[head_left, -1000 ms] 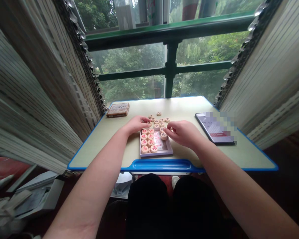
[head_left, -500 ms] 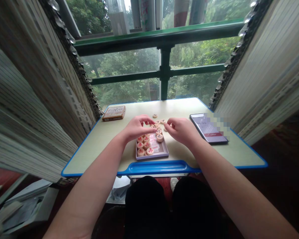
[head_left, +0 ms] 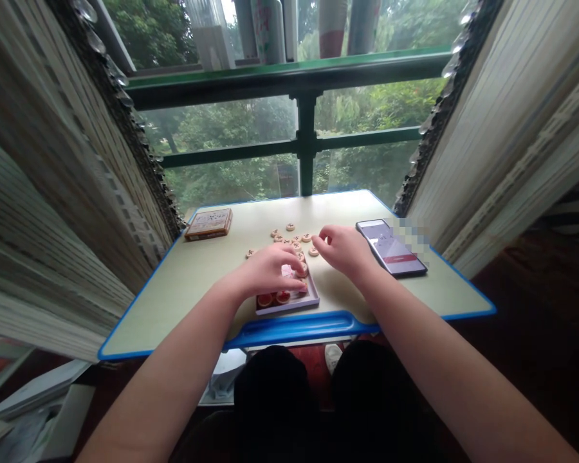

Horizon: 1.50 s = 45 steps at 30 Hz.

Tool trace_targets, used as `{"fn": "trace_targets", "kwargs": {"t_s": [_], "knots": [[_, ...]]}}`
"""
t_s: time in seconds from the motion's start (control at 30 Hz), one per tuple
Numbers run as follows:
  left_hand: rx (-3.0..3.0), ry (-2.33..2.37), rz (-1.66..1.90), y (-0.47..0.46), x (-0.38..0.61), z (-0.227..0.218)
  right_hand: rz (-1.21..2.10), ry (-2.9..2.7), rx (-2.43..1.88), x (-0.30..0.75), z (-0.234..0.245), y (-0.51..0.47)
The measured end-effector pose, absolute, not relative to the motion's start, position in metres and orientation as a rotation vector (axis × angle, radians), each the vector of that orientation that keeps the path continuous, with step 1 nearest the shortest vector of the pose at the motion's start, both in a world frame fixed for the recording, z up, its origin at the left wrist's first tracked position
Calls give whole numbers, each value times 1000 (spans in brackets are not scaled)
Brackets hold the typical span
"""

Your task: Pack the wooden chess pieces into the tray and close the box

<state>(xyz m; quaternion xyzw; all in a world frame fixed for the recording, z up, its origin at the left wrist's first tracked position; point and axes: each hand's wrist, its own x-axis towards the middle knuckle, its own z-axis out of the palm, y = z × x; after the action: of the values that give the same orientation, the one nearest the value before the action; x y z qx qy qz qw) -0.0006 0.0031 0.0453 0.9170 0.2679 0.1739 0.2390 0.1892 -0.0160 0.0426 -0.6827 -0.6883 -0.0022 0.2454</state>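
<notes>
the left hand (head_left: 273, 270) lies palm down over the shallow lavender tray (head_left: 312, 297), fingers curled and drawn together over the far half of it, so that most of the round wooden pieces packed inside are covered; only two red-marked discs (head_left: 274, 298) show at the near edge, lying flat and side by side, which suits a tray where each disc sits face up in a row. whether the left hand pinches a piece beneath its fingers cannot be told, since the knuckles hide the tips. the right hand (head_left: 346, 248) hovers just beyond the tray's far right corner, fingers bent and thumb close to the forefinger as if nipping something small, though no piece shows clearly between them. right beside its fingertips lie the loose pieces (head_left: 289, 235), scattered flat on the pale surface (head_left: 197, 283) between the tray and the window, within easy reach of either hand. the tray sits square to the person, near the blue moulded lip of the surface, directly in front of the lap, where both forearms can rest as they work. a brown box (head_left: 208, 224) lies at the far left corner, well apart from the pieces, and a phone (head_left: 390, 247) lies face up just right of the right hand, angled toward the person.
</notes>
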Motion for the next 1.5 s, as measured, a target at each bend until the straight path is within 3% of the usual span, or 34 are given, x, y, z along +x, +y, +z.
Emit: {"fn": "trace_targets", "kwargs": {"t_s": [1.5], "knots": [[2646,682,355,6,0,37,51,-1849,-1838,193,47,-19]]}}
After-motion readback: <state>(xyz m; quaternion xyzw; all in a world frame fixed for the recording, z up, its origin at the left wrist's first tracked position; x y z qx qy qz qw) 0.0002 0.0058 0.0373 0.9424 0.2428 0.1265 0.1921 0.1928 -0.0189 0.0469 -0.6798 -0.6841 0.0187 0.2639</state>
